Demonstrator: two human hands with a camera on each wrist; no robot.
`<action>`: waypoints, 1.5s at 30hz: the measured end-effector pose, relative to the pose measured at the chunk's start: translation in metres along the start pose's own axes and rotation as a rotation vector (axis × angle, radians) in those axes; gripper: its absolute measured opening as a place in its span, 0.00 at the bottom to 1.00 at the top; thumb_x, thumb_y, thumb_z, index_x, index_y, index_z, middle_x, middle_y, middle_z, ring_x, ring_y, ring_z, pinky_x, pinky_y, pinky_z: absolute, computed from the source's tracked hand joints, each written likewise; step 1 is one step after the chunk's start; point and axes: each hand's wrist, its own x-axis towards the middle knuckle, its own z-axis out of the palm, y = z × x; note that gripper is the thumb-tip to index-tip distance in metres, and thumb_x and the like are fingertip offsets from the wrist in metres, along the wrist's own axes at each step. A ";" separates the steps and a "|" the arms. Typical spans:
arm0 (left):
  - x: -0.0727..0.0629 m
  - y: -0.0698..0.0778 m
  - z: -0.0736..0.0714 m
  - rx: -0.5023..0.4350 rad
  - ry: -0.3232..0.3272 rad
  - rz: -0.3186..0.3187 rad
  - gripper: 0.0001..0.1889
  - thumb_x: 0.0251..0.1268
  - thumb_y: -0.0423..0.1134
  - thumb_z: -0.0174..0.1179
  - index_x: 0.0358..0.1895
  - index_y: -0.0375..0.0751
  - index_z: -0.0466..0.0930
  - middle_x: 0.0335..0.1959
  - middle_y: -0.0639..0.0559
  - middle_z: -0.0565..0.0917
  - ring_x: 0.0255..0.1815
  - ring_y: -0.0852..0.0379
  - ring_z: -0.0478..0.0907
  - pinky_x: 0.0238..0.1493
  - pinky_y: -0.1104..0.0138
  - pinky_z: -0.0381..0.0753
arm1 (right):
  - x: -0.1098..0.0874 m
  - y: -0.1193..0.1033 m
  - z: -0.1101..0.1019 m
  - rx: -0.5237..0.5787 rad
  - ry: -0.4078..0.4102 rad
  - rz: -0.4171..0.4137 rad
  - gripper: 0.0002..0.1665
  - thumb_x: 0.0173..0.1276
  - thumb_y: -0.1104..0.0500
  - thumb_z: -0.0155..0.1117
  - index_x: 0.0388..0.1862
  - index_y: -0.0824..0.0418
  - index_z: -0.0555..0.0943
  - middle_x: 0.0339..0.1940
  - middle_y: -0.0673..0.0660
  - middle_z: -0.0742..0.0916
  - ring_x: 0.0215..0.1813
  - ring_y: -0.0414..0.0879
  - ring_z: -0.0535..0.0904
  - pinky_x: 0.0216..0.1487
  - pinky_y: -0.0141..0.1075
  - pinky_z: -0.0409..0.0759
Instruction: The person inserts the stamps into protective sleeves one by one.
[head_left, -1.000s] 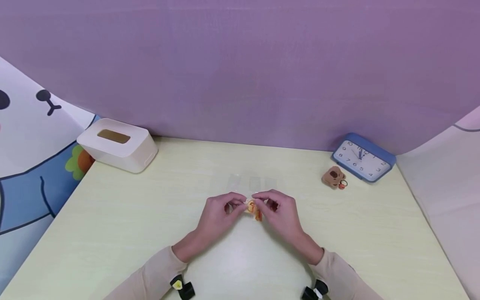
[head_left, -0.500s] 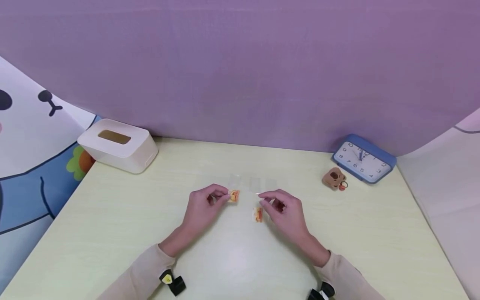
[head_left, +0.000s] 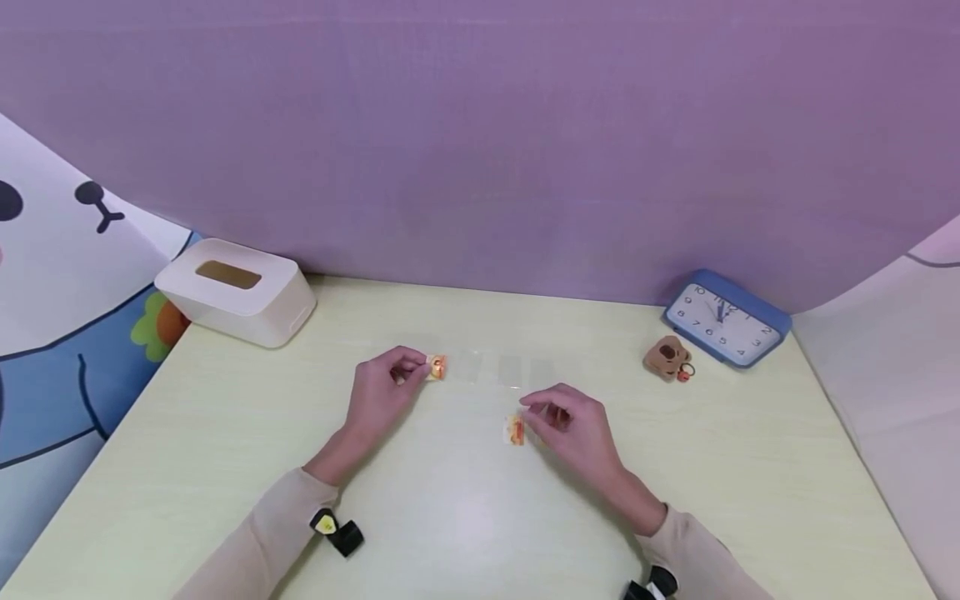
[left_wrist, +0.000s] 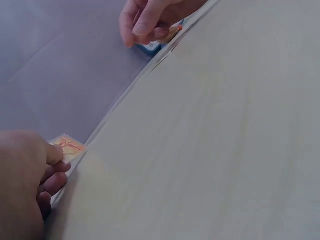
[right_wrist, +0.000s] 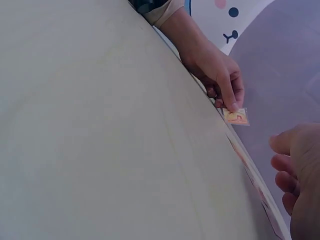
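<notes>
One orange card (head_left: 437,367), partly hidden by my left hand (head_left: 381,388) pinching it, left of centre; one orange piece (head_left: 515,430), details indistinct, lower centre, beside my right hand (head_left: 573,429), thumb and forefinger apart.

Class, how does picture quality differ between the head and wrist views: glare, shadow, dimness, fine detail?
Head view: bright, with a pale glare patch on the table, soft shadows beneath both forearms, and print on the small card too small to read; left wrist view: dim, greyish, left hand cropped; right wrist view: similarly dim, right hand cropped.
</notes>
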 end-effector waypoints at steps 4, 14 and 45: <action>0.006 -0.004 -0.001 0.058 -0.006 -0.009 0.05 0.70 0.32 0.77 0.43 0.36 0.92 0.33 0.50 0.92 0.33 0.54 0.84 0.37 0.70 0.80 | 0.000 0.001 0.000 -0.027 -0.008 0.003 0.12 0.63 0.73 0.84 0.42 0.61 0.94 0.34 0.48 0.90 0.31 0.42 0.80 0.31 0.33 0.82; 0.014 -0.014 0.001 0.180 0.001 -0.008 0.05 0.69 0.34 0.78 0.43 0.39 0.93 0.47 0.44 0.88 0.48 0.44 0.80 0.51 0.54 0.78 | 0.001 0.003 0.000 -0.102 -0.056 0.025 0.12 0.62 0.67 0.87 0.42 0.56 0.95 0.39 0.46 0.92 0.39 0.44 0.80 0.44 0.39 0.78; 0.015 -0.014 -0.001 0.125 -0.025 -0.062 0.16 0.76 0.36 0.73 0.60 0.34 0.86 0.61 0.37 0.81 0.55 0.40 0.77 0.56 0.51 0.77 | 0.002 0.000 0.002 -0.199 -0.154 -0.003 0.12 0.60 0.61 0.90 0.41 0.54 0.96 0.41 0.48 0.90 0.46 0.45 0.79 0.54 0.48 0.73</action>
